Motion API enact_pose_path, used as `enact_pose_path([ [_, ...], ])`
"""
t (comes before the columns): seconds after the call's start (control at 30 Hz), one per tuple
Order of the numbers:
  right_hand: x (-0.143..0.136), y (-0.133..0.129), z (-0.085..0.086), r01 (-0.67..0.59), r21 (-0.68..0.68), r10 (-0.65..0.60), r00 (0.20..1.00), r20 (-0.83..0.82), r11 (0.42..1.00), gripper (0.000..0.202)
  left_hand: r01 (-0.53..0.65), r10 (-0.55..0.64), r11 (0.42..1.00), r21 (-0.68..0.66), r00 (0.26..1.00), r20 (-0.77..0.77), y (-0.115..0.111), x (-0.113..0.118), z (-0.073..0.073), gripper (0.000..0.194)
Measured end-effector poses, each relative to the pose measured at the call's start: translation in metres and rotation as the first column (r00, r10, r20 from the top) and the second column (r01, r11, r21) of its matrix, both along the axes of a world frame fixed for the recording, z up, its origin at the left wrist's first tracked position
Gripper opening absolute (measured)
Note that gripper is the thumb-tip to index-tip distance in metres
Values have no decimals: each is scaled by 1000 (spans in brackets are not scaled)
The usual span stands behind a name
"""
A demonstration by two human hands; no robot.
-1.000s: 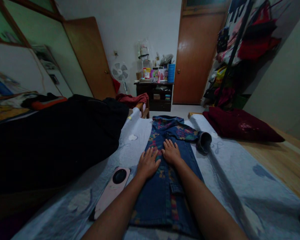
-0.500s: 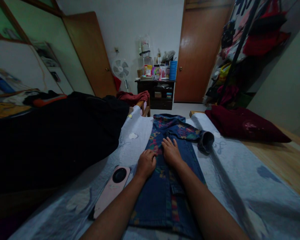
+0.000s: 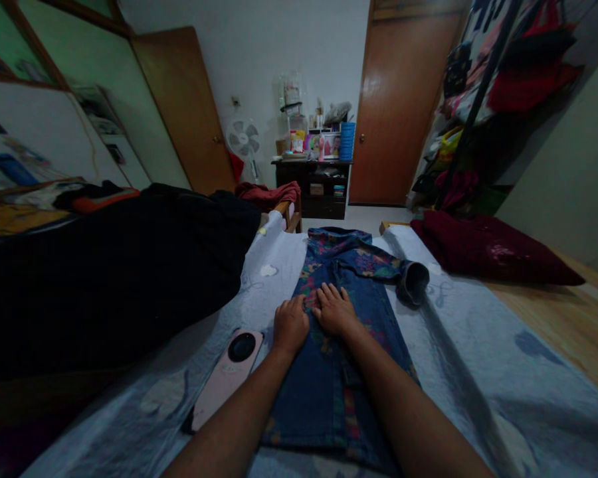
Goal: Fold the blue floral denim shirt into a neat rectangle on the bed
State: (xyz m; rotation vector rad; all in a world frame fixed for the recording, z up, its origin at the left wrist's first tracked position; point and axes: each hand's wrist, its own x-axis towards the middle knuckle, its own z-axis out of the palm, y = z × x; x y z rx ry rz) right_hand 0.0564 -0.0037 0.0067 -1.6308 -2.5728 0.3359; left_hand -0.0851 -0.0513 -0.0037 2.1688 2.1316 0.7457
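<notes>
A blue denim jacket [image 3: 311,405] with a coloured flower print lies lengthwise on the bed, collar end away from me. One sleeve reaches out to the right and ends in a round, open cuff [image 3: 412,284]. At the jacket's left edge, my left hand [image 3: 291,325] has its fingers curled onto the cloth. My right hand [image 3: 333,309] lies flat on the middle of the jacket, fingers stretched out. Left of my left forearm a pink phone [image 3: 224,382] with a round black camera rests face down, partly hidden by that arm.
A light blue patterned sheet [image 3: 483,345] covers the bed. Large black cloth [image 3: 114,279] fills the left side. On the right lies a dark red cushion-like bundle [image 3: 493,249]. Beyond the bed stand a dark cabinet [image 3: 311,199], a white fan [image 3: 244,139] and a clothes rack [image 3: 471,113].
My right hand has slid a little left and toward me over the jacket, closer to my left hand. The jacket and phone lie as before; the view has shifted slightly.
</notes>
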Motion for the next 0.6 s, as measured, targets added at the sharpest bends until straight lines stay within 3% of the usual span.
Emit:
enact_pose_path([
  [0.17,4,5,0,50,4,-50,999,14,999,68,49,-49,999,1,998,-43,-2,0,0,21],
  [0.6,17,22,-5,221,23,-221,975,-7,975,62,143,-142,990,16,989,-42,-2,-2,-1,24],
])
